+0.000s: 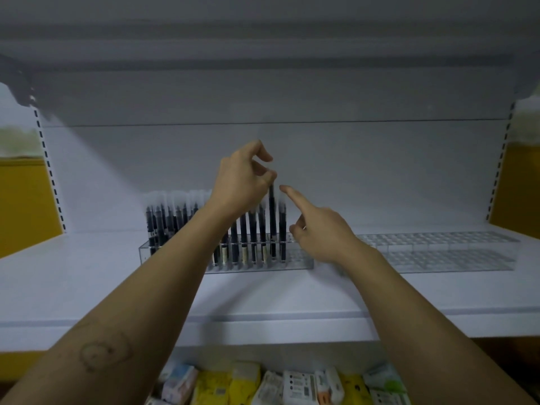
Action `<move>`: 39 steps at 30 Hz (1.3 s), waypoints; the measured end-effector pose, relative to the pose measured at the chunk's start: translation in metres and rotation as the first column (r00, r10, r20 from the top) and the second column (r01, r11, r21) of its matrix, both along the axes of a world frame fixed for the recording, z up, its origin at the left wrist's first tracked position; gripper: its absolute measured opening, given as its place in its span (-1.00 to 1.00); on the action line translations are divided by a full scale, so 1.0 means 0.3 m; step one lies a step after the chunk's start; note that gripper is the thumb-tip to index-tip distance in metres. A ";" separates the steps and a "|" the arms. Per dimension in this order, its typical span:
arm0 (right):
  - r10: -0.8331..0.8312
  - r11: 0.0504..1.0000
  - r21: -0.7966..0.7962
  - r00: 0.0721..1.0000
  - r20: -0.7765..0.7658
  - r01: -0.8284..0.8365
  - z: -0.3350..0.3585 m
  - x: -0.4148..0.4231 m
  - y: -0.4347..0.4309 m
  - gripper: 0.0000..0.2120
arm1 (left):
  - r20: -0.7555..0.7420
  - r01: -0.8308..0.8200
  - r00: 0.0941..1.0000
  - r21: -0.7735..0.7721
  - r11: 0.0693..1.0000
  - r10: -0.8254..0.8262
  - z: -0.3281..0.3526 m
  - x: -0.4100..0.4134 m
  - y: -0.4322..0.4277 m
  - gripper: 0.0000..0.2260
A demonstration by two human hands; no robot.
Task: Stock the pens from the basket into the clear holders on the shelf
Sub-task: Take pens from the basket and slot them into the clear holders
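Pens (159,223) with dark barrels and frosted caps stand upright in rows in a clear holder (295,266) on the white shelf (87,287). The left hand (242,182) pinches the top of one pen (272,217) between thumb and fingertips; it sits higher than its neighbours, its lower end inside the holder near the right end of the filled rows. The right hand (324,232) grips nothing: its index finger (295,197) is stretched toward the held pen, just beside it, with the other fingers loosely curled. A second holder (438,247) lies to the right. Packets (263,381) lie below the shelf.
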State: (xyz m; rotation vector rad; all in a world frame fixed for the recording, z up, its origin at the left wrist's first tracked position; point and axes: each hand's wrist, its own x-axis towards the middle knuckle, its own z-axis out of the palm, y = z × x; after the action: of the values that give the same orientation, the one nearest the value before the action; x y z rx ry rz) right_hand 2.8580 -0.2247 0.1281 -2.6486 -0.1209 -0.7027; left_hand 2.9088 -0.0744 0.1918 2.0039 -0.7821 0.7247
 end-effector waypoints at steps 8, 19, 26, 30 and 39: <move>-0.026 1.000 -0.010 1.000 0.005 0.026 -0.006 0.004 -0.001 -0.29 | 0.075 -0.085 0.994 0.153 0.985 0.074 -0.105 -0.023 0.006 -0.85; -0.039 0.999 -0.027 0.999 -0.037 0.038 0.003 -0.009 0.013 -0.23 | 0.165 -0.234 0.968 0.324 0.917 0.189 -0.100 0.009 -0.001 -0.80; 0.060 0.976 0.210 0.998 0.020 -0.063 -0.021 -0.067 0.012 -0.13 | 0.283 -0.253 0.946 0.328 0.910 0.161 -0.129 -0.053 0.053 -0.68; 0.013 0.982 0.186 0.993 0.118 -0.035 -0.072 -0.140 0.007 -0.31 | 0.326 -0.265 0.931 0.292 0.919 0.165 -0.189 -0.112 0.075 -0.63; -0.048 0.996 0.079 0.993 0.104 0.039 -0.158 -0.344 0.031 -0.34 | 0.288 -0.266 0.941 0.305 0.915 0.177 -0.359 -0.295 0.121 -0.61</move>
State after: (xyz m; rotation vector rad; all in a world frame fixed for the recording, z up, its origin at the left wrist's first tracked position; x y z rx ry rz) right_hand 2.7547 -0.2154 0.0809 -2.5480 -0.0643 -0.8455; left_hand 2.8202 -0.0380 0.0841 2.3713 -0.8828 1.0561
